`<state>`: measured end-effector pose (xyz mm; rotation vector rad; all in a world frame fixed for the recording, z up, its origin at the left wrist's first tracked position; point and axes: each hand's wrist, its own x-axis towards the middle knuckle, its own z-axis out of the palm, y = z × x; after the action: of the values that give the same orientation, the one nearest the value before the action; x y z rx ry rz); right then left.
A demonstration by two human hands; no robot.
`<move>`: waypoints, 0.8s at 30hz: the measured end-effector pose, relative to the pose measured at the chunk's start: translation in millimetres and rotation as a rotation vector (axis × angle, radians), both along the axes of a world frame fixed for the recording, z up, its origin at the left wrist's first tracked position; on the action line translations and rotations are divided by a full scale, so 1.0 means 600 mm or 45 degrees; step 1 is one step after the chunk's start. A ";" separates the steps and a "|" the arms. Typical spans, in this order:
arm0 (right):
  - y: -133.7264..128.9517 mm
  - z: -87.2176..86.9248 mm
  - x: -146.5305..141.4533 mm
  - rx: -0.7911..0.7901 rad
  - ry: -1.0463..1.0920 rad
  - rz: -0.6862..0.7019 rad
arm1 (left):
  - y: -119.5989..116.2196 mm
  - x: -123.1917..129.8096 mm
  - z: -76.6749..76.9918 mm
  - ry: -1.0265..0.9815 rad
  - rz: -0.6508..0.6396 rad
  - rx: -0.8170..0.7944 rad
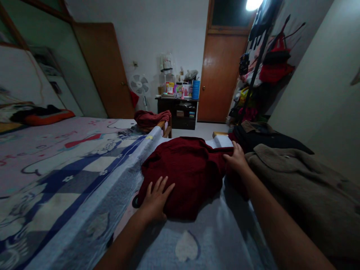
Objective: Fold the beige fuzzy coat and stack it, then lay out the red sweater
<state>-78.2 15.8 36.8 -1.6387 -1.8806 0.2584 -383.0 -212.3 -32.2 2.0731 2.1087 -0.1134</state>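
A dark red garment (185, 168) is spread, slightly rumpled, on a pale blue cover with a light heart shape (186, 245). My left hand (156, 202) rests on the garment's near left part, palm down with its fingers spread. On the garment's right side, where a sleeve-like part reaches out, my right hand (237, 159) touches the cloth, thumb apart from the stretched fingers. More dark red cloth hangs or lies below the right wrist. A small dark round thing (135, 201) sits by the garment's left edge.
Left is a bed with a pink and blue patterned sheet (84, 165). A brownish-grey coat (303, 180) and dark clothes (270, 137) are piled at right. Folded reddish cloth (152, 119) lies beyond. At the back stand a fan (139, 84), a dark cabinet (177, 116) and a wooden door (223, 75).
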 end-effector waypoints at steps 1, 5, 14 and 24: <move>-0.013 -0.014 -0.003 -0.084 -0.184 -0.030 | -0.003 0.001 -0.003 0.029 0.009 0.023; -0.058 -0.057 -0.013 -0.476 -0.638 0.057 | -0.009 -0.003 -0.011 0.042 0.040 0.074; -0.041 -0.043 -0.005 -0.518 -1.022 0.052 | 0.005 -0.029 -0.011 -0.172 -0.017 0.211; -0.015 -0.055 0.012 -0.590 -0.674 -0.013 | 0.010 -0.051 0.034 -0.499 0.115 0.671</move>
<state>-70.9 7.0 3.7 -2.1903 -2.3240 0.2926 -413.7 -206.1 -11.6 2.0151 2.1223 0.8738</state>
